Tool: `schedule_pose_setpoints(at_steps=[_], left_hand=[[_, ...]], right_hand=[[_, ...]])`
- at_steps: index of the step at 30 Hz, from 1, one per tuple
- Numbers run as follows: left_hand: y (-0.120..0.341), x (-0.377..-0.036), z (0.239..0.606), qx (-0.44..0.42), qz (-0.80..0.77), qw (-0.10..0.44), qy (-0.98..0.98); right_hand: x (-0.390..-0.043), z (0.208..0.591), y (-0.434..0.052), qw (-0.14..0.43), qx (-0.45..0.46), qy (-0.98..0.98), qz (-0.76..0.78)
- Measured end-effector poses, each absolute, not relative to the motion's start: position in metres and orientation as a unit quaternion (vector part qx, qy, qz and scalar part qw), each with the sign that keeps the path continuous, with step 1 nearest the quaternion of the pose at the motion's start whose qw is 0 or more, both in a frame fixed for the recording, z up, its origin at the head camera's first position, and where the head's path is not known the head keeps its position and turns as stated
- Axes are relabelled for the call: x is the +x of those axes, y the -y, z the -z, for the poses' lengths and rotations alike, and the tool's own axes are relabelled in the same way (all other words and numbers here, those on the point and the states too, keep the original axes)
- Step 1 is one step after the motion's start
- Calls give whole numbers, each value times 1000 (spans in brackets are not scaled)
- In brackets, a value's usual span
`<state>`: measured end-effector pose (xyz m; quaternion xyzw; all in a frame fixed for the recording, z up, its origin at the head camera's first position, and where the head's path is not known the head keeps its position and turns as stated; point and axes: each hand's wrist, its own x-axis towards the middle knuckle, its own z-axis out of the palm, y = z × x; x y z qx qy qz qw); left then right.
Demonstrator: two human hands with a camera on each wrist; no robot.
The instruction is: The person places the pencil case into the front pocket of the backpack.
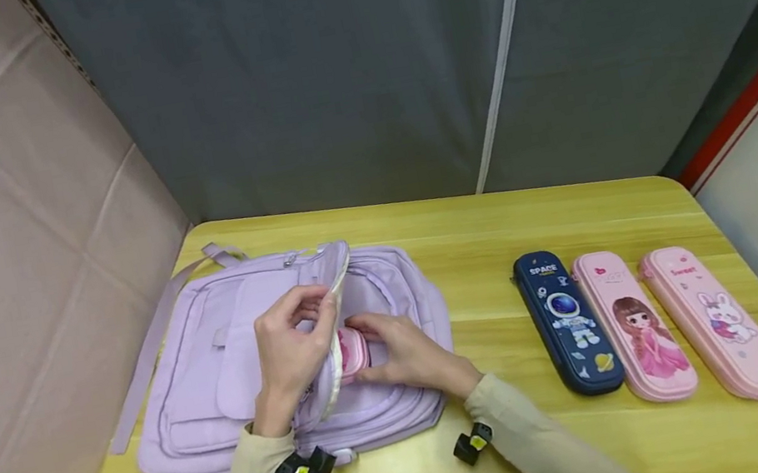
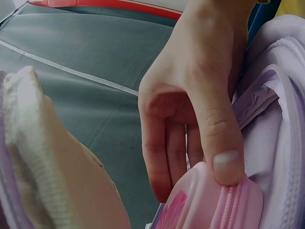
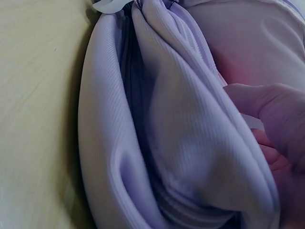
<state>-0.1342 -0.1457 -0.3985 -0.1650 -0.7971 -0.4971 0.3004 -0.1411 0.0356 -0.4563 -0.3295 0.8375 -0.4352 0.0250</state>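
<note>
1. Lilac backpack [image 1: 207, 385]: lay flat at the table's nine o'clock.
2. Left hand [image 1: 289, 354]: pinched the opened flap [image 1: 333, 321], lifting it.
3. Pink pencil case [image 1: 352, 353]: half inside the opening, long axis toward nine o'clock.
4. Right hand [image 1: 399, 351]: at the case's three o'clock, fingers curled round its end.

Backpack [image 1: 219, 366]: lilac woven cloth, matt, fine ribbed weave in the right wrist view; lining paler, soft.
Pink case [image 2: 214, 205] in its opening: smooth moulded shell, slight sheen, zip with cloth tape.
Three pencil cases at 3 o'clock, navy [image 1: 568, 323], pink with doll [image 1: 634, 327], pink with rabbit [image 1: 717, 322]: smooth moulded shells, semi-gloss, printed figures.
Worktop [image 1: 614, 449]: yellow wood-grain laminate, satin.
Backdrop [image 1: 319, 69]: grey matt cloth.
Sleeves [image 1: 538, 445]: beige knit, matt.
</note>
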Motion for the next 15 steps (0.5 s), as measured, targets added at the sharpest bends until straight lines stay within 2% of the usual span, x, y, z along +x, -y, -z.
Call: schedule_pose_setpoints(at_steps=[15], left_hand=[[152, -134, 394, -141, 515, 307, 788]], right_hand=[[-138, 456, -37, 53, -292, -830, 473]])
